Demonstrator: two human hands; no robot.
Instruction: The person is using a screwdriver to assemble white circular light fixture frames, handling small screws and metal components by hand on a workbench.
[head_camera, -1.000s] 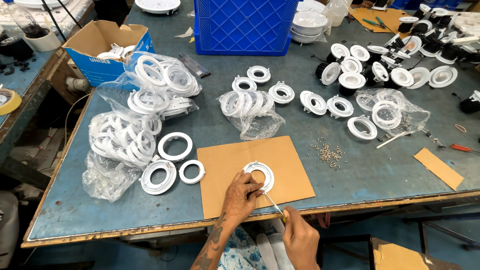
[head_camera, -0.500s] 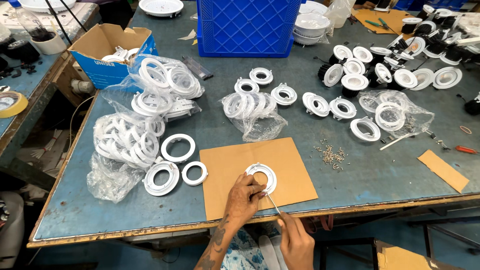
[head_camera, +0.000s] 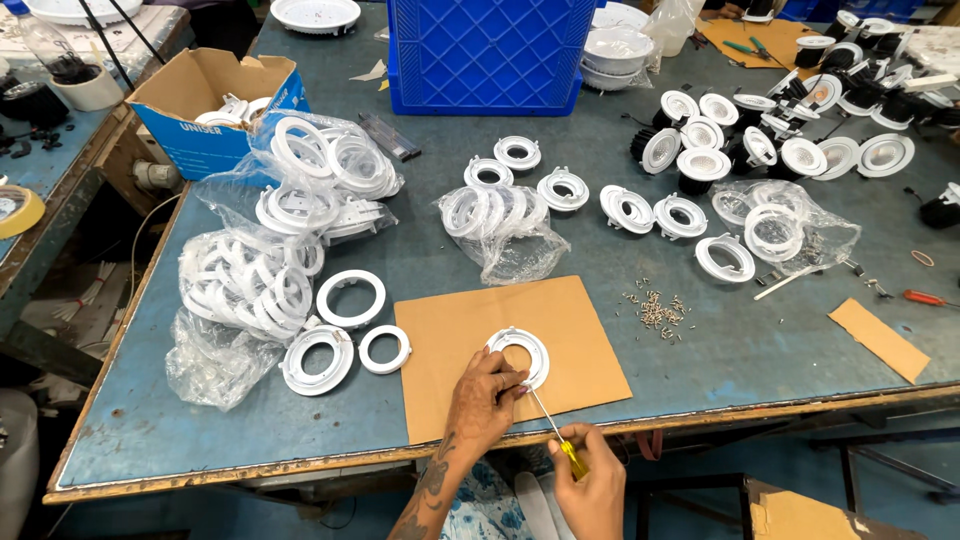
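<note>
Left hand (head_camera: 487, 398) presses a white ring (head_camera: 520, 356) onto brown card (head_camera: 515, 340). Right hand (head_camera: 590, 478) grips a yellow-handled screwdriver (head_camera: 556, 436), tip seemingly at the ring's edge. A blue-labelled carton (head_camera: 205, 105) stands far left.

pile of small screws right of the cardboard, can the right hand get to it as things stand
Probably yes. The pile of small screws lies loose on bare table past the cardboard sheet, nothing between. But the right hand grips a yellow-handled screwdriver, so its fingers aren't free to pick.
</note>
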